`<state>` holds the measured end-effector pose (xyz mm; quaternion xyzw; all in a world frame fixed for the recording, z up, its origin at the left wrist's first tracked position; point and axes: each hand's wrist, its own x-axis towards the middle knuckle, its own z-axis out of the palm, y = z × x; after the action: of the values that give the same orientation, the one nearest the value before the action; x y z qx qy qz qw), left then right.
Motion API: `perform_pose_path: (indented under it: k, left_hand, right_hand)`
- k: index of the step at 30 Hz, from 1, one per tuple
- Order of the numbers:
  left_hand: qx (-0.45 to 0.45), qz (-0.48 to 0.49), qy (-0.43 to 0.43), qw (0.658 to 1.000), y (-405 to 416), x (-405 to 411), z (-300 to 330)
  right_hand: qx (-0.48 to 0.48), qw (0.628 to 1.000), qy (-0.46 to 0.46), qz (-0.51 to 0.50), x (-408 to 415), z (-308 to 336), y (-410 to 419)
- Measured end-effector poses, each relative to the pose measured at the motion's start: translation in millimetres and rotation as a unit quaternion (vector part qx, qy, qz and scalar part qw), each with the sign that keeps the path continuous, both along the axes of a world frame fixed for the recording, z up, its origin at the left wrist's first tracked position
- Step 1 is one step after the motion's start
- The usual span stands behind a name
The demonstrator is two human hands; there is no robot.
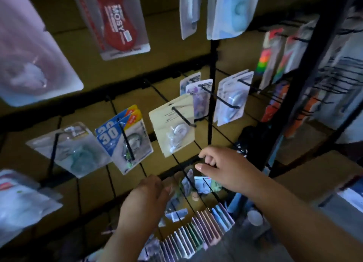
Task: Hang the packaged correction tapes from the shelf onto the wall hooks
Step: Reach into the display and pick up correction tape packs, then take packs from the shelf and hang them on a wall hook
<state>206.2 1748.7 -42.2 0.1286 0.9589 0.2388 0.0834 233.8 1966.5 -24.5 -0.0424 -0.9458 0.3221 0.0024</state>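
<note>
Below the hooks, left hand (149, 195) grips a clear packet (176, 200); right hand (218, 167) loosely curled.

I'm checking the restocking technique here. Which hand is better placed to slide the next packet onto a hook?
Probably the left hand: it already holds a clear packet low by the wire hooks. The right hand hovers above, holding nothing, its fingers loosely curled, so it suits steadying the hook.

I see my left hand (149, 195) gripping a clear packet (176, 200) low on the black wire rack (212, 65). My right hand (220, 167) hovers just beside it, fingers loosely curled. Carded packets (172, 126) hang on hooks (183, 117) above.
</note>
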Motion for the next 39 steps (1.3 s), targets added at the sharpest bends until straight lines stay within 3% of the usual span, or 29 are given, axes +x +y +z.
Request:
perform_pose_path:
  k: [10, 17, 26, 39]
  left_hand:
    - [0.047, 0.184, 0.029, 0.981, -48.3, 70.4, -25.6]
    - [0.023, 0.239, -0.021, 0.97, -120.6, 116.5, -77.2]
    - [-0.057, 0.288, -0.123, 0.948, -215.0, 157.0, -174.8]
    - [-0.04, 0.304, -0.162, 0.938, -249.6, 157.3, -343.3]
  right_hand:
    - [-0.018, 0.974, 0.037, 0.223, -6.5, -17.5, -68.6]
    - [-0.026, 0.929, 0.015, 0.37, 27.9, -53.8, -149.1]
    - [0.032, 0.935, -0.034, 0.351, 39.0, -146.9, -223.6]
    - [0.053, 0.918, -0.068, 0.387, 34.3, -319.1, -288.4]
